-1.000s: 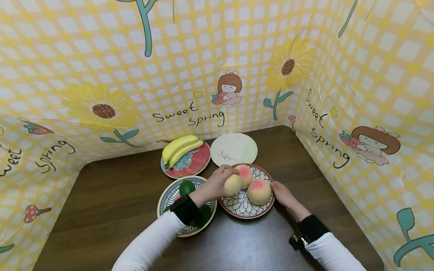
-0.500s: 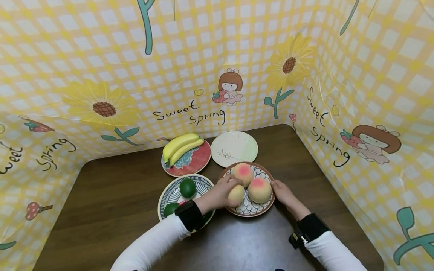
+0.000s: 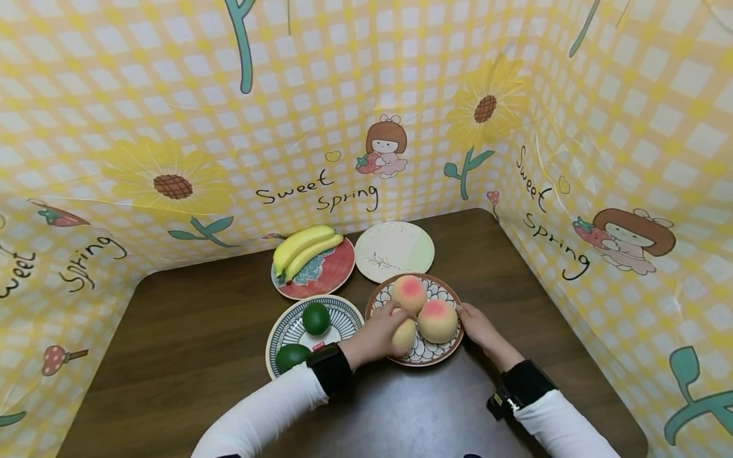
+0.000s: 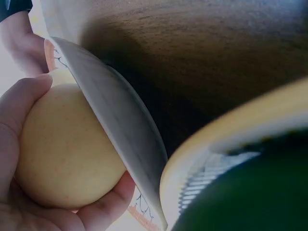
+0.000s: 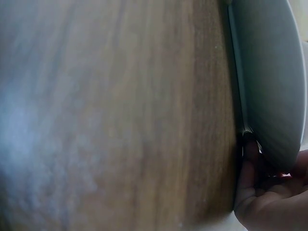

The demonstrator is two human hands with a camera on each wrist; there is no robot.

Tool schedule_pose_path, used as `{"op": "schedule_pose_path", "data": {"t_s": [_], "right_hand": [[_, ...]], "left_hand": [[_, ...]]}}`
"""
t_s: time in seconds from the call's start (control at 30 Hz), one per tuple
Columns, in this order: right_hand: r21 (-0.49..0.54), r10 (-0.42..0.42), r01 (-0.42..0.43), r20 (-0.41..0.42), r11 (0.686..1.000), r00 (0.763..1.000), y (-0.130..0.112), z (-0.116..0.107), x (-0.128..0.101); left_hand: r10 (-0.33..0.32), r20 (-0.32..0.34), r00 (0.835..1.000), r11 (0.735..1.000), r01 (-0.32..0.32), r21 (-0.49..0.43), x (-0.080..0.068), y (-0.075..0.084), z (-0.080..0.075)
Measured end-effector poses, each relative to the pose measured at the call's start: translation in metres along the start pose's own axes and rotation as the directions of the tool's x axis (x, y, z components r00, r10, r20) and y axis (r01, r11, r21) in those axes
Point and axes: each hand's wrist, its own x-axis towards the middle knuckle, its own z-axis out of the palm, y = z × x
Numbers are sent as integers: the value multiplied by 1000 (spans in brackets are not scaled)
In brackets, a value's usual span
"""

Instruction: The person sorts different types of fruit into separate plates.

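Observation:
A brown-rimmed patterned plate (image 3: 435, 353) (image 4: 120, 130) sits near the table's middle with two pink-blushed peaches (image 3: 409, 292) (image 3: 438, 320) on it. My left hand (image 3: 382, 332) grips a third, paler peach (image 3: 408, 334) (image 4: 67, 154) at the plate's near-left part, with its fingers (image 4: 19, 106) curled round it. In the head view the peach is low on the plate. My right hand (image 3: 472, 324) holds the plate's right rim, and its fingers (image 5: 250, 159) lie against the plate's underside (image 5: 269, 82).
Left of it, a blue-patterned plate (image 3: 343, 308) carries two green fruits (image 3: 316, 318) (image 3: 292, 356). Behind stand a red plate (image 3: 338, 277) with bananas (image 3: 306, 249) and a white plate (image 3: 395, 251) with nothing on it. Yellow checked screens wall in the brown table (image 3: 189, 337).
My left hand has brought the pale peach down and nearer, from above the plate's left side to its near-left part. The right hand has stayed at the rim.

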Motion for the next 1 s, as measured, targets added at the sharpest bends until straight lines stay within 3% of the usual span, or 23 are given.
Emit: {"op": "schedule_pose_path", "data": {"t_s": [0.73,1.0], "right_hand": [[-8,1,-1,7,1000,1000,-2,-2,-1],[-15,5,-5,0,1000,1000,0,-1,0]], "left_hand": [[-68,-25,997,997,68,-22,5,2,7],[-79,7,997,997,79,4,8,1,3]]}}
